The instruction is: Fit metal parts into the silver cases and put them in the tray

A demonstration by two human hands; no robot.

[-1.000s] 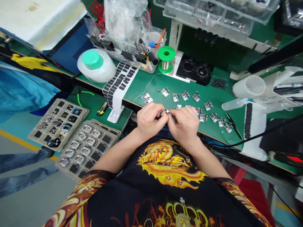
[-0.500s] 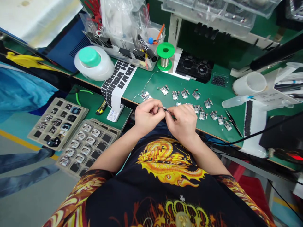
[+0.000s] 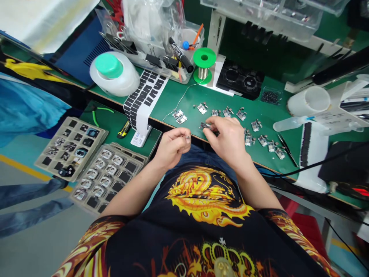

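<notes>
My right hand [image 3: 230, 141] is at the bench's front edge, its thumb and fingers around a small silver circuit module [image 3: 205, 125]. Whether the module rests on the bench I cannot tell. My left hand [image 3: 172, 148] is held apart from it, just off the edge, fingers curled in a pinch. Something tiny and dark shows at its fingertips, too small to name. Several similar silver modules [image 3: 241, 114] lie beyond and right of my right hand. Left of it, more modules [image 3: 180, 116] lie close together beside a thin wire.
A green solder spool [image 3: 204, 57] stands behind the modules. Tweezers [image 3: 287, 150] lie at the right, near a white cup [image 3: 308, 100]. To the left are a white bottle [image 3: 114, 75], a box cutter [image 3: 123, 130] and compartment trays [image 3: 104, 135] with parts.
My hands were together at the edge and have separated. The left moved slightly left and down; the right has brought a module over the bench. The view shifted slightly.
</notes>
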